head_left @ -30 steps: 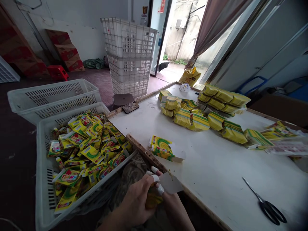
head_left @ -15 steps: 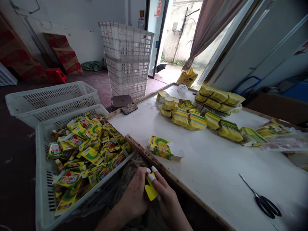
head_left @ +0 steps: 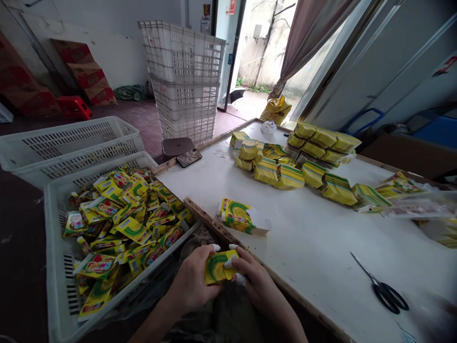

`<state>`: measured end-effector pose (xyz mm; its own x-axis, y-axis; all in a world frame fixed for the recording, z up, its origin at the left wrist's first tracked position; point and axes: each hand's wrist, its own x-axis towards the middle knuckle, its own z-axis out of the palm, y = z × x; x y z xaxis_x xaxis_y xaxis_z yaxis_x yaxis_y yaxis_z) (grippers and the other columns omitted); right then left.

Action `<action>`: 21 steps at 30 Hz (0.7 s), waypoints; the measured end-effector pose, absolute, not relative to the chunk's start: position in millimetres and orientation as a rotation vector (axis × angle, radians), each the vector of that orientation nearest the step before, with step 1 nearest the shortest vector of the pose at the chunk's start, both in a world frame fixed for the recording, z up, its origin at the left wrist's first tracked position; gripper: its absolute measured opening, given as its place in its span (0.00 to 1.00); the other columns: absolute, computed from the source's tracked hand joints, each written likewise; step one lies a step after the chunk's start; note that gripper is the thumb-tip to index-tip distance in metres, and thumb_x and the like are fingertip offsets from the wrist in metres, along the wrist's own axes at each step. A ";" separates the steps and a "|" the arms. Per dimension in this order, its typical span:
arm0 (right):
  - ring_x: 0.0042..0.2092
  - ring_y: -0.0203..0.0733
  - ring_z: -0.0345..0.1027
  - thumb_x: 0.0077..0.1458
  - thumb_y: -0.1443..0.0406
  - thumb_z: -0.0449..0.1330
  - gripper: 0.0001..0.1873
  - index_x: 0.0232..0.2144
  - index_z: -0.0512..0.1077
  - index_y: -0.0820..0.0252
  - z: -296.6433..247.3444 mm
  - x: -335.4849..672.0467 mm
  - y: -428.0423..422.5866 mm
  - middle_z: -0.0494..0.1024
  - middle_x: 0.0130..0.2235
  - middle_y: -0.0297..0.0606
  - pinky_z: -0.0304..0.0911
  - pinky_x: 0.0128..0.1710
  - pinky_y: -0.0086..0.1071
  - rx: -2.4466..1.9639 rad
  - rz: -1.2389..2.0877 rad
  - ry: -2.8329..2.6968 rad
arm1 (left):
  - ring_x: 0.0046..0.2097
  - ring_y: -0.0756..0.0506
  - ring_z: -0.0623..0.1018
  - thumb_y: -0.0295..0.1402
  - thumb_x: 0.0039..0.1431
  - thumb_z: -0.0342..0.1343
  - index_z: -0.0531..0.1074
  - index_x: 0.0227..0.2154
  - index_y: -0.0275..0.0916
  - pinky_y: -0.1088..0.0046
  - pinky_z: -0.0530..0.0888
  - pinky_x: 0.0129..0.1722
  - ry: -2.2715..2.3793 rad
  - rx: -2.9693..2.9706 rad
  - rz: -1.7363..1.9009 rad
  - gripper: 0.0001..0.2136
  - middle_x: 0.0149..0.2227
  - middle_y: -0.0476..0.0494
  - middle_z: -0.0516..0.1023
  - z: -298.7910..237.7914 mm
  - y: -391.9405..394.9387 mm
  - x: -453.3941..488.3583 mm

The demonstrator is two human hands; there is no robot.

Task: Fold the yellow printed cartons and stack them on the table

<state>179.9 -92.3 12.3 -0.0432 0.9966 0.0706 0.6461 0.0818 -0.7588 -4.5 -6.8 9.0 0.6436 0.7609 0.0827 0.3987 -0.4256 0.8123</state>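
Note:
Between my two hands, over my lap at the table's near edge, is a small yellow and green carton (head_left: 215, 267). My left hand (head_left: 194, 274) grips its left end, thumb along the lower side. My right hand (head_left: 252, 271) has its fingers closed on the right end; several fingertips wear white covers. Just beyond, on the table, lies a stack of flat cartons (head_left: 237, 216) of the same print, with white flaps to the right. To my left, a white crate (head_left: 55, 228) holds a heap of filled-looking yellow cartons (head_left: 121, 214).
Bundles of flat cartons (head_left: 291, 176) line the far part of the white table (head_left: 303, 238). Scissors with black handles (head_left: 387, 295) lie at right, a phone (head_left: 189, 157) at the left corner. Behind stand stacked white crates (head_left: 185, 85) and a brown stool (head_left: 174, 145). A wooden rim (head_left: 214, 226) edges the table.
The carton has turned in my hands, so its printed broad face shows instead of a plain yellow flap. My hands have moved slightly apart around it. The view has shifted a little.

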 end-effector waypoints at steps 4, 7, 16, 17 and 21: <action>0.62 0.51 0.55 0.58 0.62 0.54 0.27 0.59 0.55 0.57 -4.8 172.6 -76.0 0.60 0.62 0.53 0.59 0.58 0.47 -1.502 0.694 -1.533 | 0.46 0.41 0.73 0.38 0.47 0.63 0.63 0.47 0.44 0.63 0.71 0.47 0.943 1.926 0.750 0.24 0.43 0.44 0.72 6.6 -4.7 -1.9; 0.57 0.51 0.64 0.57 0.60 0.56 0.32 0.61 0.50 0.57 -6.5 186.0 -53.4 0.64 0.59 0.52 0.64 0.54 0.46 -1.485 0.601 -1.332 | 0.46 0.44 0.74 0.39 0.45 0.66 0.60 0.50 0.47 0.68 0.73 0.43 0.987 1.325 1.064 0.30 0.46 0.47 0.70 5.4 4.1 -4.6; 0.45 0.53 0.64 0.46 0.75 0.49 0.23 0.46 0.66 0.62 -7.1 240.0 -10.3 0.73 0.43 0.48 0.63 0.47 0.51 -1.980 0.070 -1.407 | 0.43 0.46 0.76 0.31 0.62 0.50 0.65 0.46 0.38 0.70 0.76 0.38 1.026 0.343 0.997 0.10 0.47 0.36 0.72 -13.5 7.1 -5.9; 0.45 0.53 0.64 0.46 0.75 0.49 0.23 0.46 0.65 0.62 -7.0 240.7 -9.8 0.72 0.43 0.48 0.63 0.47 0.51 -1.967 0.064 -1.399 | 0.42 0.47 0.76 0.31 0.61 0.51 0.65 0.47 0.38 0.71 0.75 0.37 1.011 0.368 0.967 0.11 0.47 0.37 0.73 -14.8 2.7 -3.4; 0.39 0.46 0.66 0.46 0.74 0.51 0.23 0.47 0.60 0.61 2.4 233.8 -14.0 0.70 0.37 0.40 0.66 0.40 0.41 -1.920 0.064 -1.314 | 0.42 0.46 0.75 0.42 0.59 0.54 0.65 0.49 0.36 0.72 0.74 0.36 0.895 0.529 0.896 0.19 0.44 0.36 0.74 -14.1 -10.5 8.0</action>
<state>233.8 -14.0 2.4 0.4610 0.8056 0.3722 0.7653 -0.1486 -0.6263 8.0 -10.5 -14.1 0.3162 0.8418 -0.4374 -0.4378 0.5385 0.7200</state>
